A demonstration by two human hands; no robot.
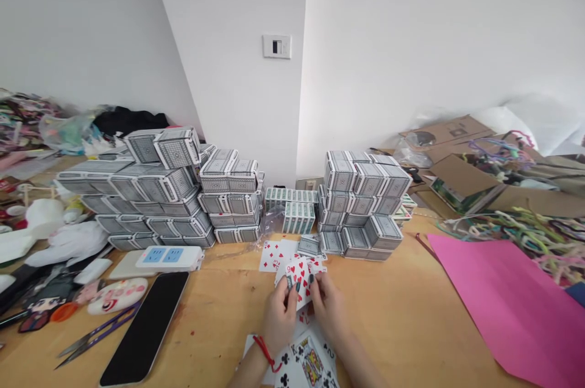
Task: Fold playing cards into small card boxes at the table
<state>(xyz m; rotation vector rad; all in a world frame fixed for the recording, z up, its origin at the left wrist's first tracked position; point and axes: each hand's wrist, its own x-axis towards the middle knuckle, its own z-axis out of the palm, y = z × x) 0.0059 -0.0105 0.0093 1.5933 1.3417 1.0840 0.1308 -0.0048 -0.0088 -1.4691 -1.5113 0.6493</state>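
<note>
My left hand, with a red cord at the wrist, and my right hand meet over the wooden table. Both are closed on a small fan of red playing cards held between them. More face-up red cards lie just beyond the fan. A spread of face-up cards with a king lies under my wrists at the near edge.
Stacks of boxed card decks stand at the back left and back right. A black phone, scissors and a white power strip lie to the left. A pink paper sheet and cardboard boxes are on the right.
</note>
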